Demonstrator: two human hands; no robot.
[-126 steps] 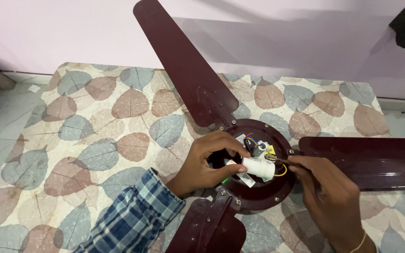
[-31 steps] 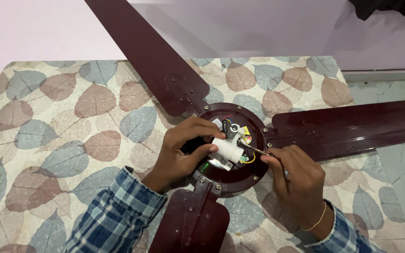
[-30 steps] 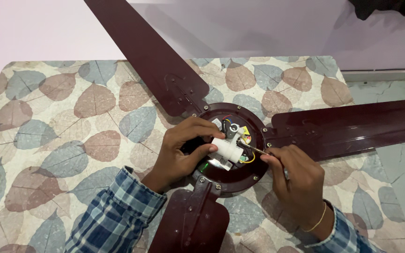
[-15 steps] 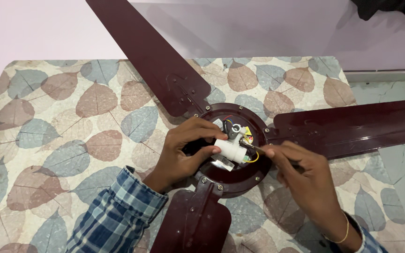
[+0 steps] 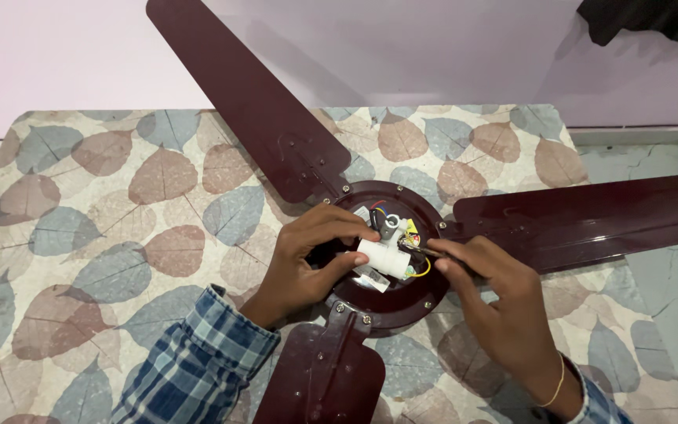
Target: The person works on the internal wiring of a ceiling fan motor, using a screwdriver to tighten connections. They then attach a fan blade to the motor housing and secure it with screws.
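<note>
A dark maroon ceiling fan [image 5: 402,302] lies flat on a leaf-patterned mat, its three blades spread out. In the open hub sit coloured wires [image 5: 411,229] and a white cylindrical part [image 5: 383,257]. My left hand [image 5: 308,255] grips that white part with thumb and fingers and rests on the hub's left side. My right hand [image 5: 496,294] holds a thin metal tool [image 5: 421,249] whose tip touches the wiring just right of the white part.
The leaf-patterned mat [image 5: 111,228] covers the floor under the fan. Long blades reach to the upper left [image 5: 253,102], to the right [image 5: 590,220] and toward me [image 5: 323,377]. A pale wall [image 5: 56,55] runs behind; grey floor [image 5: 676,290] lies at right.
My right hand shifted slightly and the thin tool's tip moved in closer to the wires beside the white part. My left hand keeps its grip.
</note>
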